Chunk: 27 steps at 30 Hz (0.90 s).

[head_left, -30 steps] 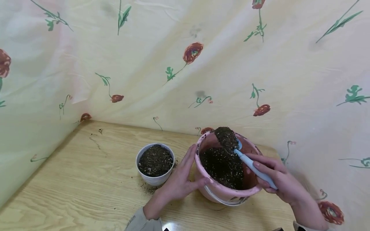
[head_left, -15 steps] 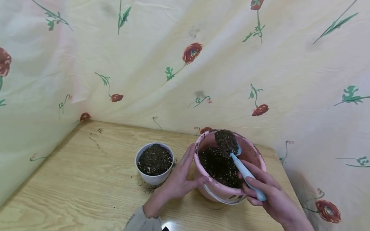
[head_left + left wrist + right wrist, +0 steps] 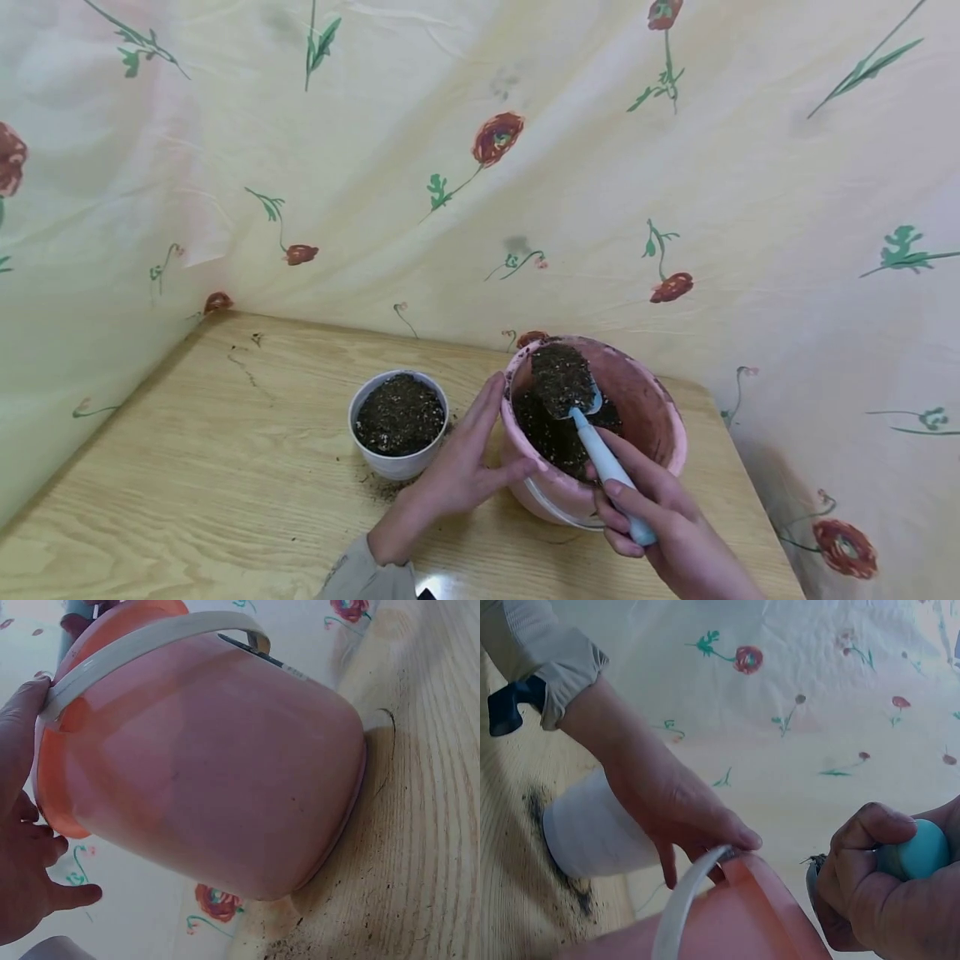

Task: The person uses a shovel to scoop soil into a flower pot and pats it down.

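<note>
In my right hand (image 3: 671, 512) I grip the light blue handle of a hand trowel (image 3: 600, 454). Dark potting soil (image 3: 562, 379) is heaped on its blade, held over the left part of a pink bucket (image 3: 637, 392). More soil lies inside the bucket. My left hand (image 3: 459, 471) rests against the bucket's left side, fingers fairly straight, thumb on the near rim. In the right wrist view that thumb lies at the end of the bucket's pale bail handle (image 3: 676, 911). A white pot (image 3: 397, 469), filled with soil near its brim, stands just left of my left hand.
The wood-grain table (image 3: 187, 467) carries loose soil crumbs (image 3: 384, 487) around the white pot and a few specks at the back left. Flowered cloth (image 3: 360, 167) hangs behind and on both sides, close behind the bucket.
My right hand has moved left and toward me, bringing the loaded trowel from the bucket's far rim to its left part. The left hand, bucket and pot stay put.
</note>
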Each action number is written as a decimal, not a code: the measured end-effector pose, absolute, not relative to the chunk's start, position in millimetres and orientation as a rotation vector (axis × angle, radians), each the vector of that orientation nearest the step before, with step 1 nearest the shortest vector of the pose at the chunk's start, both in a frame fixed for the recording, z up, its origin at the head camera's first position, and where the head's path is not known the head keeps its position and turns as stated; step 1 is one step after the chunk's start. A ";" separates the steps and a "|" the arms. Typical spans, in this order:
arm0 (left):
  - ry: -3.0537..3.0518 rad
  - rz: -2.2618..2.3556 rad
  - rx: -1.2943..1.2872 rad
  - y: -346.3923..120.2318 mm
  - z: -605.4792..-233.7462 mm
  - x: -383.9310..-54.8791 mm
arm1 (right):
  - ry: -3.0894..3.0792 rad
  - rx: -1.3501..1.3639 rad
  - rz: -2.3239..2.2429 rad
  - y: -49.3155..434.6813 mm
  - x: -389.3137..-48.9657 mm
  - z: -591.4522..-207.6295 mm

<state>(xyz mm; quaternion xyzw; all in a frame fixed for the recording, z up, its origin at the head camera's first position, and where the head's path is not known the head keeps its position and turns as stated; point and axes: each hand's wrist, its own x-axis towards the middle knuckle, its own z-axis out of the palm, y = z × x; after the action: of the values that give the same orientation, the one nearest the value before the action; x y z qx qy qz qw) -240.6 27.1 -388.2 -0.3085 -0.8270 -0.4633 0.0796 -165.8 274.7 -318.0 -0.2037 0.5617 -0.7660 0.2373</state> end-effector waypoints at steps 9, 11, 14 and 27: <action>-2.542 -1.333 -0.760 4.9 -375.5 -240.9 | 1.541 -0.557 -2.094 253.8 -162.6 -316.0; -2.551 -1.323 -0.707 -8.2 -370.8 -242.2 | 1.554 -0.551 -2.081 246.9 -162.2 -315.4; -2.545 -1.308 -0.647 -32.4 -365.4 -244.0 | 1.571 -0.555 -2.063 233.9 -161.9 -314.3; -2.610 -1.290 -0.561 -118.7 -365.3 -247.8 | 1.587 -0.631 -1.996 154.2 -167.9 -305.1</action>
<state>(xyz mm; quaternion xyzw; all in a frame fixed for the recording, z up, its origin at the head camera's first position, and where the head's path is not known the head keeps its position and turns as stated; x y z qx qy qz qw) -247.8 -118.7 -365.3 -0.1885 -0.8769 -0.4332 0.0881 -167.9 154.2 -305.1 -0.2324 0.5843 -0.7348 0.2542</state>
